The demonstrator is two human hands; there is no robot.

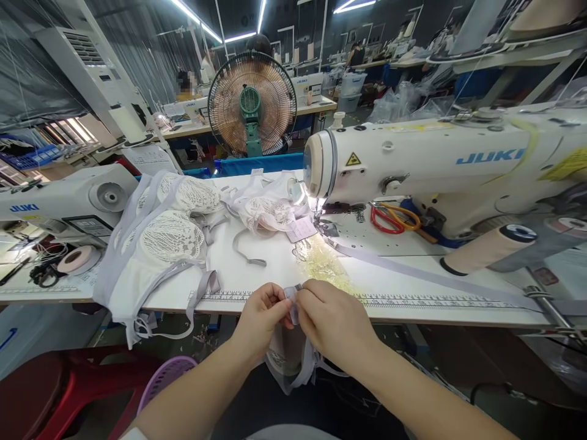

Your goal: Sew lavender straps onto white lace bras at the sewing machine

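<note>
My left hand (263, 315) and my right hand (332, 315) meet at the table's front edge. Both are closed, pinching a grey strap (291, 299) between fingertips. Below them a bra (288, 360) with a lace cup hangs over my lap, partly hidden by my hands; the strap appears to belong to it. On the table beyond lies another lace bra (266, 208), beside the sewing machine's lit needle area (318, 214). A pile of white and grey lace bras (169, 235) lies to the left, some straps drooping over the edge.
A white sewing machine (413, 159) stands at the right, with red-handled scissors (386, 221) on its bed. Grey elastic band (413, 264) runs to the right edge near a thread cone (488, 249). A fan (252, 107) stands behind. A red stool (77, 379) and purple basket (165, 376) are lower left.
</note>
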